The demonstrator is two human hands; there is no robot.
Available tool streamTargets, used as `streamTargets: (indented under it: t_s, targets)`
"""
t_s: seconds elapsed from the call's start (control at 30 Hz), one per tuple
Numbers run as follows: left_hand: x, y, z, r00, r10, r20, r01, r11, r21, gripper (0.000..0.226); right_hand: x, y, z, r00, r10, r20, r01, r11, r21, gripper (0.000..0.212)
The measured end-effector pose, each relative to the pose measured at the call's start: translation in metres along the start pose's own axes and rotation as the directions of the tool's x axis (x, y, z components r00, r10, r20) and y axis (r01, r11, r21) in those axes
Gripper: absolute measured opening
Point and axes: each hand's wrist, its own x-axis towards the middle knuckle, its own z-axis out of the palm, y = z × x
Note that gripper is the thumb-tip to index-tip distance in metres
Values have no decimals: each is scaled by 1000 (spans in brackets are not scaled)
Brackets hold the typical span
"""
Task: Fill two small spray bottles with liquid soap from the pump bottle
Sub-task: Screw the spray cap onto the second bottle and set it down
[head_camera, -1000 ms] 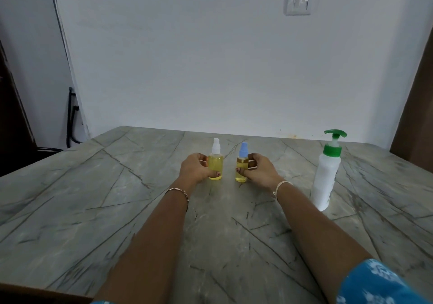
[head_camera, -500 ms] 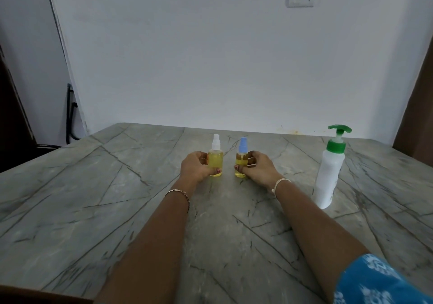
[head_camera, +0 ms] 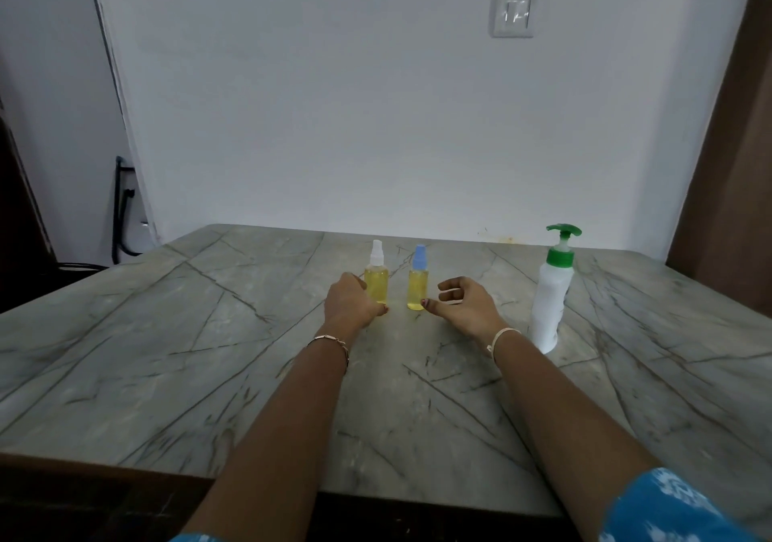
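Observation:
Two small clear spray bottles of yellow liquid stand upright side by side on the marble table point(head_camera: 175, 357). One has a white cap point(head_camera: 377, 277), the other a blue cap point(head_camera: 417, 286). My left hand point(head_camera: 350, 304) lies just left of the white-capped bottle, its thumb tip at the bottle's base and its fingers loosely curled. My right hand point(head_camera: 465, 305) hovers right of the blue-capped bottle, fingers loosely curled and apart from it, thumb tip near its base. The white pump bottle point(head_camera: 551, 291) with a green pump stands upright to the right of my right wrist.
A white wall with a switch plate point(head_camera: 513, 14) rises behind the table's far edge. A brown door frame point(head_camera: 727, 174) borders the right side. A black cable point(head_camera: 121, 211) hangs by the wall at the left. The table's front edge runs near my elbows.
Both hands have let go of the spray bottles and drawn back slightly. The right hand has opened and moved to the right. The bottles stay standing.

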Motion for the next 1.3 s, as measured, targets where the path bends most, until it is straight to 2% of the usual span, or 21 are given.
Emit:
streamTargets:
  t_s: [0.1,0.3,0.53,0.83,0.93,1.13,1.3]
  targets:
    - [-24,2,0,990,133,54,-134,991,17,50,-22,2,-8,998,-16,-67,18,1000,25,40]
    - [-65,5,4,930,313,195,-321,947,12,36,-60,4,-31,988,-60,-141,50,996,-74,15]
    - [-79,3,5,913,343,221,-351,936,-3,30,-89,10,-66,987,4,-162,-30,987,-155,19]
    - [-94,8,9,897,368,245,-374,927,-21,35,-106,20,-96,963,44,-265,-81,988,-129,16]
    - [-94,8,11,897,367,245,-376,926,-8,35,-112,16,-102,940,11,-342,-79,979,-187,11]
    - [-89,14,18,899,357,254,-372,928,12,35,-103,27,-117,889,-49,-455,-42,982,-186,66]
    - [-79,15,22,900,349,261,-374,926,51,32,-85,35,-123,938,-15,-346,-39,988,-147,100]
